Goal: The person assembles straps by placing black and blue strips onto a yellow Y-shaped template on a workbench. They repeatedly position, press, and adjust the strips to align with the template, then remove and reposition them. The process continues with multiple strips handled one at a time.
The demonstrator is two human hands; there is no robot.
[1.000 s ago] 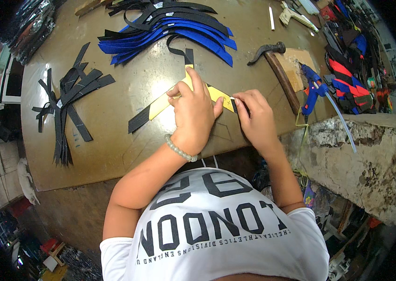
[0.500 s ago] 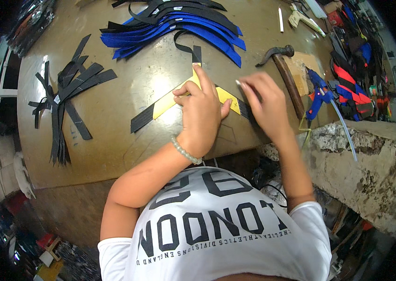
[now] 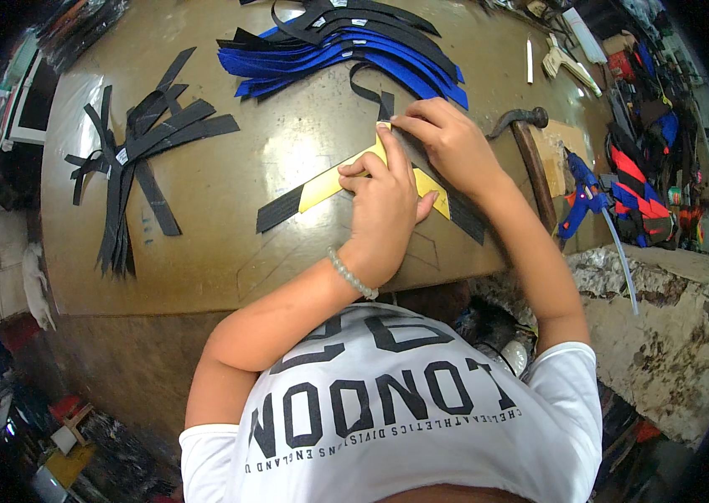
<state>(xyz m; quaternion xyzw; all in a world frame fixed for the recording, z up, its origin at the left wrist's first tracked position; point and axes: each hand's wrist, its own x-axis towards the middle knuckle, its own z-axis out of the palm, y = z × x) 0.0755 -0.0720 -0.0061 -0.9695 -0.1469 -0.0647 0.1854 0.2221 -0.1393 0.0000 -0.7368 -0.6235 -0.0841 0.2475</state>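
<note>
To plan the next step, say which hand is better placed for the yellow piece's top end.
Probably the right hand: its fingertips are beside that end; the left hand spreads across the yellow piece.

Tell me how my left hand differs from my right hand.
Your left hand lies across the yellow template, while your right hand is by its top end. The left index finger is stretched out; the right fingers bend inward. A beaded bracelet circles the left wrist; none shows on the right. Both hands are ungloved.
</note>
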